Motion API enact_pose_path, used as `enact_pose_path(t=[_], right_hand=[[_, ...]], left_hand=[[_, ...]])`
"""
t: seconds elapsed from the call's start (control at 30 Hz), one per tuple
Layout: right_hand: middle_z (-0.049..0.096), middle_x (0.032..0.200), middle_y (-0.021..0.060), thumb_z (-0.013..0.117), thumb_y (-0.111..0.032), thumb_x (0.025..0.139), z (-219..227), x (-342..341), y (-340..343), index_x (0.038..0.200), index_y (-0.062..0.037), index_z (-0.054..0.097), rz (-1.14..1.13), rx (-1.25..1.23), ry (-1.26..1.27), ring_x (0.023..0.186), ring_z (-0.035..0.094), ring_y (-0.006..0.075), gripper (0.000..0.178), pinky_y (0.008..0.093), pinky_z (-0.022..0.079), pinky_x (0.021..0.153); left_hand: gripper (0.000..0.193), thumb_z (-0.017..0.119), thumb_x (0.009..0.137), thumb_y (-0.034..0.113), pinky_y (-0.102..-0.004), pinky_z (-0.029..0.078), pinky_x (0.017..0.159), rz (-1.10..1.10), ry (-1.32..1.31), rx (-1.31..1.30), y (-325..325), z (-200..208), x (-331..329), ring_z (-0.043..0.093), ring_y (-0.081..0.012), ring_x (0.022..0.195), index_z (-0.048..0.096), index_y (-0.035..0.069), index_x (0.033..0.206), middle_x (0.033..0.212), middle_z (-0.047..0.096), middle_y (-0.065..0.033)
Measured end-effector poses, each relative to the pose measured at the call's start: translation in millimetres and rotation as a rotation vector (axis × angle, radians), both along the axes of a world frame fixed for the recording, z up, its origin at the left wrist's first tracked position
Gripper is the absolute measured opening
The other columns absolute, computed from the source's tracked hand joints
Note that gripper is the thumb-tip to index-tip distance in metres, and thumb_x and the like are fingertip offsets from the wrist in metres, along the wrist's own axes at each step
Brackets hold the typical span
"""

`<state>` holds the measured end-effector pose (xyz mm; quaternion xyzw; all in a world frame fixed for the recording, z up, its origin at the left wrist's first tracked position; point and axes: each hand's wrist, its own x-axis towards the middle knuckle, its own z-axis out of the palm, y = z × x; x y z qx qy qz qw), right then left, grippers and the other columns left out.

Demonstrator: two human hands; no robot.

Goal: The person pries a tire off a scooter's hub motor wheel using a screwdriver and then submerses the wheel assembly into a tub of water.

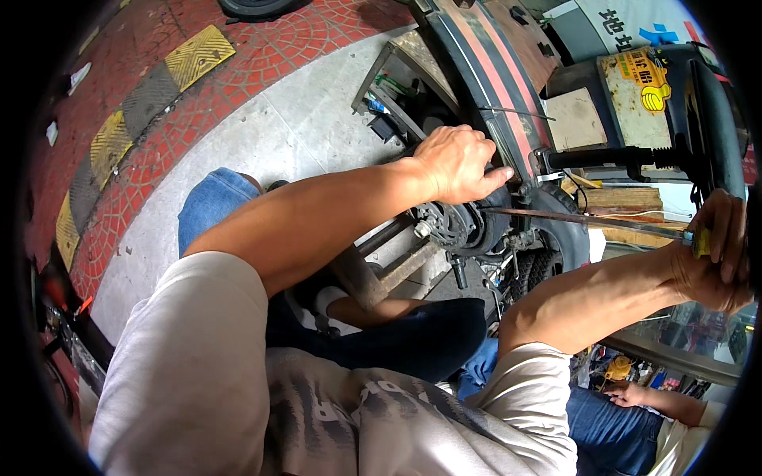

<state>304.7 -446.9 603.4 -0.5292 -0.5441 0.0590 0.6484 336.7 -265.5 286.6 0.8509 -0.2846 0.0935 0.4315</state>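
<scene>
Right hand: we see the right hand closed around a yellow handle, its fingers wrapped well over it
Left hand: the left hand lies over the top of the wheel, fingers curled and thumb held out; we cannot tell whether it has hold of anything beneath
Rod: from the handle a long, thin, brownish metal rod runs almost level to the wheel's side, just below the left hand
Wheel: small and dark, the wheel sits in front of us, with a slotted metal disc and a silver nut at its centre
Deck: beyond it we see a long dark deck with reddish stripes
Sticker: a yellow one bears dark characters and a cartoon thumbs-up
Sign: we find large dark characters on a white panel
Shirt: our pale shirt carries blurred dark print
</scene>
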Motion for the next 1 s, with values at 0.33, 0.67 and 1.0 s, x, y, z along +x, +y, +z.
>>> enact_pose_path(t=[0.33, 0.67, 1.0], right_hand=[[0.052, 0.071, -0.0031, 0.069, -0.017, 0.098, -14, -7, 3, 0.092, -0.0095, 0.057, -0.188, 0.255, 0.002, 0.049, 0.048, 0.0089, 0.015, 0.0233, 0.04, 0.039], [0.052, 0.07, -0.004, 0.072, -0.015, 0.096, -28, -1, 5, 0.09, -0.0108, 0.056, -0.148, 0.413, 0.04, 0.047, 0.047, 0.0066, 0.017, 0.0215, 0.04, 0.039], [0.054, 0.069, -0.0049, 0.074, -0.014, 0.093, -32, 17, -11, 0.083, -0.0133, 0.054, 0.172, 0.343, 0.147, 0.049, 0.053, 0.0054, 0.022, 0.0209, 0.042, 0.041]], left_hand=[[0.055, 0.061, 0.098, 0.051, -0.0504, 0.054, 0.09, 0.001, -0.023, -0.027, 1, -3, -1, 0.067, -0.0394, 0.098, 0.071, -0.002, 0.091, 0.095, 0.07, -0.021], [0.056, 0.062, 0.097, 0.052, -0.0509, 0.055, 0.088, -0.006, -0.032, -0.048, 0, -4, -1, 0.067, -0.04, 0.098, 0.071, -0.003, 0.091, 0.095, 0.07, -0.0213], [0.058, 0.063, 0.096, 0.053, -0.0505, 0.055, 0.088, 0.013, -0.043, -0.041, 1, -3, -1, 0.068, -0.0397, 0.097, 0.072, -0.005, 0.092, 0.095, 0.071, -0.0216]])
